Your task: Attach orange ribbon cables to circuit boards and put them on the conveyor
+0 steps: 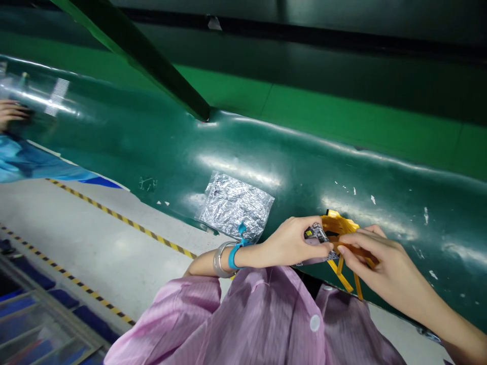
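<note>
My left hand [300, 241] is closed around a small circuit board [317, 234], with metal connectors showing between thumb and fingers. Amber flex ribbon cables [344, 221] loop up from the board's right side, and some strips hang below it. My right hand [380, 253] pinches the ribbon cables close to the board, with thumb and fingertips together. Exactly where the cables meet the board is hidden by my fingers. A blue wrist strap [233, 256] and a clear bangle sit on my left wrist. Left of my hands lies a crinkled silver antistatic bag [239, 203] on the green bench mat.
The green bench [160, 152] runs across the view, with a green post [152, 66] rising from its back edge. At far left another person's hand [11, 114] and blue sleeve reach over the bench. Striped floor tape and blue bins [34, 324] are at lower left.
</note>
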Motion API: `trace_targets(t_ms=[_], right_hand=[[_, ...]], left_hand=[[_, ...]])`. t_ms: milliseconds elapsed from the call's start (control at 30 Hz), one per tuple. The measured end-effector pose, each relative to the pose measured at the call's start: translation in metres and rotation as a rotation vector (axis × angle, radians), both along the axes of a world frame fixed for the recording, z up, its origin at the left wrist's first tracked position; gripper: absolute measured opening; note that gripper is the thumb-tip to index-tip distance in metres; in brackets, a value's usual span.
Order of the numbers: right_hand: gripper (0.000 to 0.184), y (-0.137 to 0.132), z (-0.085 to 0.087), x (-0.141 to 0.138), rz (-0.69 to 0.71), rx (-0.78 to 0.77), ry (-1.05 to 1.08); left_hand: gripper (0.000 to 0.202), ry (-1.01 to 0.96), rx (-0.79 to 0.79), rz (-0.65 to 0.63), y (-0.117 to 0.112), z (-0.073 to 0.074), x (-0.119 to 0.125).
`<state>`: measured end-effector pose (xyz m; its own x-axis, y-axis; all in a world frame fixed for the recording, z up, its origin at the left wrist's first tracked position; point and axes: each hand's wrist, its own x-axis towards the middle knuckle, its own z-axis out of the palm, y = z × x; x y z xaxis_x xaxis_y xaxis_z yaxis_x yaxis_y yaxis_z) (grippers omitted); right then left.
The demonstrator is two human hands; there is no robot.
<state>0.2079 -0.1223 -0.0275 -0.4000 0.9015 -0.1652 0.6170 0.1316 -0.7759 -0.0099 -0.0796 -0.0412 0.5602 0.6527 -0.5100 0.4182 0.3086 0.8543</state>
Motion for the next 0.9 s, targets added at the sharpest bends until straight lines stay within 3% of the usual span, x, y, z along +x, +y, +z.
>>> trace_targets(t_ms=[100, 267, 400, 467, 567, 633, 733, 833, 900], right_hand=[[0.023, 0.002, 0.0, 0.003, -0.023, -0.041, 0.024], [0.036, 0.006, -0.002, 0.012, -0.193, -0.171, 0.048], [0.026, 0.008, -0.003, 0.006, -0.159, -0.31, 0.097], [0.018, 0.014, -0.004, 0.002, -0.158, -0.297, 0.143], [0.024, 0.039, -0.006, 0.013, -0.272, -0.115, 0.14], [0.034, 0.065, -0.001, 0.038, -0.407, 0.044, 0.099], [0.036, 0.093, 0.023, 0.098, -0.649, 0.302, 0.041], [0.029, 0.092, 0.055, 0.152, -0.857, 0.559, -0.037], [0.027, 0.086, 0.073, 0.164, -0.886, 0.726, -0.076]], left_hand=[[0.028, -0.062, -0.024, 0.024, 0.001, -0.006, 0.001], [0.032, -0.078, -0.059, 0.045, 0.007, -0.005, -0.001], [0.032, -0.037, -0.024, 0.004, 0.013, 0.003, 0.003], [0.028, -0.035, 0.055, 0.012, 0.015, 0.003, 0.004], [0.034, -0.044, 0.215, 0.185, 0.022, -0.006, 0.002], [0.038, -0.057, 0.331, 0.316, 0.03, -0.017, -0.001], [0.041, -0.072, 0.382, 0.407, 0.039, -0.027, -0.011], [0.037, -0.028, 0.445, 0.462, 0.041, -0.033, -0.032], [0.038, 0.062, 0.483, 0.467, 0.038, -0.041, -0.051]])
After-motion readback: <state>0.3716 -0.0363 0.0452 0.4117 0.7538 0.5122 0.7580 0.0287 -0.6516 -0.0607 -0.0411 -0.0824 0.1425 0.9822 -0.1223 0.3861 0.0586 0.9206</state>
